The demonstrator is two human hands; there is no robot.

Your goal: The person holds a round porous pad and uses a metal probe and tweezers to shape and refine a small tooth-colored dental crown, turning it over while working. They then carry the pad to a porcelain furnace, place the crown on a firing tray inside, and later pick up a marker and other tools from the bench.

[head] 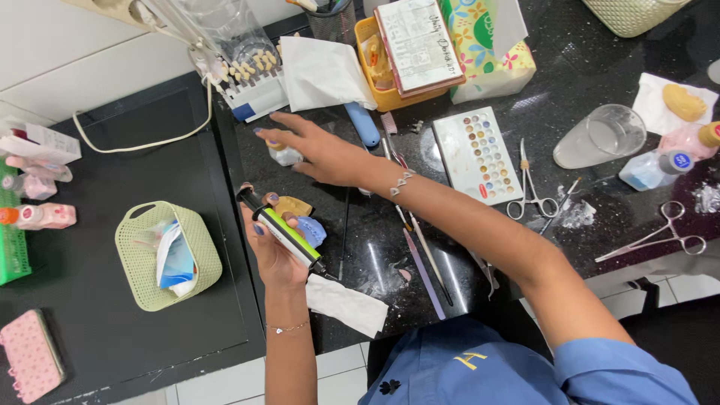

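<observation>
Left hand [276, 247] fingers wrapped around a yellow-green and black pen-shaped tool [283, 232]; right hand [319, 154] reaches across, fingertips closed on a small white jar [286, 155].

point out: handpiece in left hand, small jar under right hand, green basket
black and yellow-green handpiece [285, 234], head view, on the middle of its yellow-green barrel.
small jar [285, 156], head view, on its pale side below the fingers.
green basket [129, 259], head view, on its left woven wall.
</observation>
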